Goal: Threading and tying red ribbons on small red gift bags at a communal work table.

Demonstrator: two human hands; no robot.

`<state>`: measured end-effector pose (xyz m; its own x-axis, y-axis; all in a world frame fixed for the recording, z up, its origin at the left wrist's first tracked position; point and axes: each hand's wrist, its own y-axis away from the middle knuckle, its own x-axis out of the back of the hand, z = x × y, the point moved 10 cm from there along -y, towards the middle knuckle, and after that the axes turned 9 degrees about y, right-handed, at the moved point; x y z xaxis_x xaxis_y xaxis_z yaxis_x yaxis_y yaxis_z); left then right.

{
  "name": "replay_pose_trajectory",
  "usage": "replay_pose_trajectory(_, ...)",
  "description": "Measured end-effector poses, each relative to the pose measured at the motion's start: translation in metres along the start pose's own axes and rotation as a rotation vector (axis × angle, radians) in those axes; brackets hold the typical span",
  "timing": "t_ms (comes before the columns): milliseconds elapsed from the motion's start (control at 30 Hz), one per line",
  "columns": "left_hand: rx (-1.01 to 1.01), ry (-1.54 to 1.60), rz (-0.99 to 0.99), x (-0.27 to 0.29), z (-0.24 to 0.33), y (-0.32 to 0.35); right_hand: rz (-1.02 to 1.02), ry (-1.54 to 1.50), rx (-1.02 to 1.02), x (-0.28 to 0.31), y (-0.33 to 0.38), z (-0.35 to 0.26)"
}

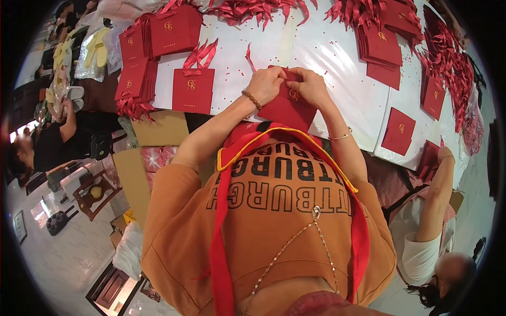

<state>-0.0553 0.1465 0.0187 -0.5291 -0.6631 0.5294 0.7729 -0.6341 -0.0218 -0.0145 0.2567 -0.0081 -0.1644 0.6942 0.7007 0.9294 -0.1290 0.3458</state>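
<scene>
At the table's near edge, a small red paper gift bag (287, 113) with gold print lies in front of me. My left hand (268, 84) is closed in a pinch at the bag's upper left edge, and a loose red ribbon (250, 57) shows just beyond it. On the upper right part of the same bag, my right hand (311, 88) is closed too, thumb and fingers together close to the left hand. The fingertips hide what they pinch at the top edge. To the left lies another red bag (193, 89) with its ribbon handle looped upward.
Stacked red bags (136, 73) stand at the left, with more bags (380, 47) at the right. Red ribbons (253, 9) heap along the far side of the white-covered table (232, 37), dotted with red bits. At right, a co-worker's arm (440, 184) reaches toward a bag.
</scene>
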Motion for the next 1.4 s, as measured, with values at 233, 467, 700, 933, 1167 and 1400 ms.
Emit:
replay_pose_trajectory(233, -0.078, -0.185, 0.020, -0.001, 0.012, -0.004, 0.018, -0.066, -0.012, -0.005, -0.001, 0.007)
replay_pose_trajectory(467, -0.006, -0.071, -0.011, -0.004, 0.007, -0.005, 0.027, -0.108, -0.010, -0.008, -0.001, 0.010)
replay_pose_trajectory(700, -0.034, -0.114, -0.025, -0.002, 0.010, -0.009, 0.040, -0.078, -0.030, -0.002, 0.002, 0.006)
replay_pose_trajectory(933, -0.096, -0.370, -0.072, -0.015, 0.034, -0.006, 0.056, -0.110, 0.029, -0.005, 0.002, 0.002)
replay_pose_trajectory(1167, -0.107, -0.381, -0.107, -0.019, 0.034, -0.009, 0.053, -0.147, 0.001, -0.004, 0.006, 0.005)
replay_pose_trajectory(1400, 0.103, 0.069, -0.104, -0.008, -0.005, -0.011, 0.055, -0.137, 0.012, -0.012, -0.001, 0.013)
